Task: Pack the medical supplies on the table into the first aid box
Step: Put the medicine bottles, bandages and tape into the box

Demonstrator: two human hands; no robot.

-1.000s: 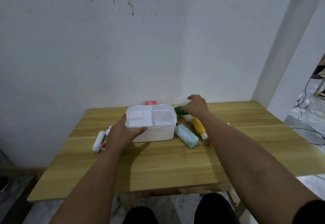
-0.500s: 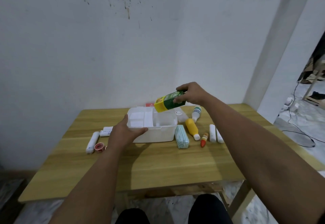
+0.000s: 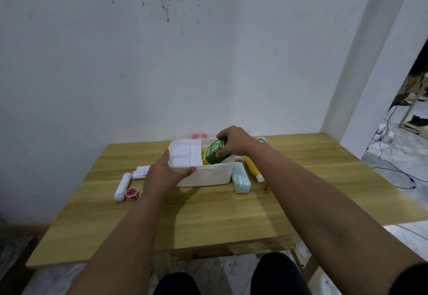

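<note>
Bare white walls close round a wooden desk (image 3: 208, 213), on which the white first aid box (image 3: 203, 176) stands open with supplies lying to either side. Left hand (image 3: 162, 176) clasps the box's near-left corner to steady it; right hand (image 3: 234, 142) grips the green-and-yellow carton (image 3: 214, 155), tilted into the right compartment — best lowered yellow end first, released once it rests.

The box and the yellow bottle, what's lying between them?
A striped teal-and-white pack lies on the table between the white box and the yellow bottle, seen in the head view.
</note>
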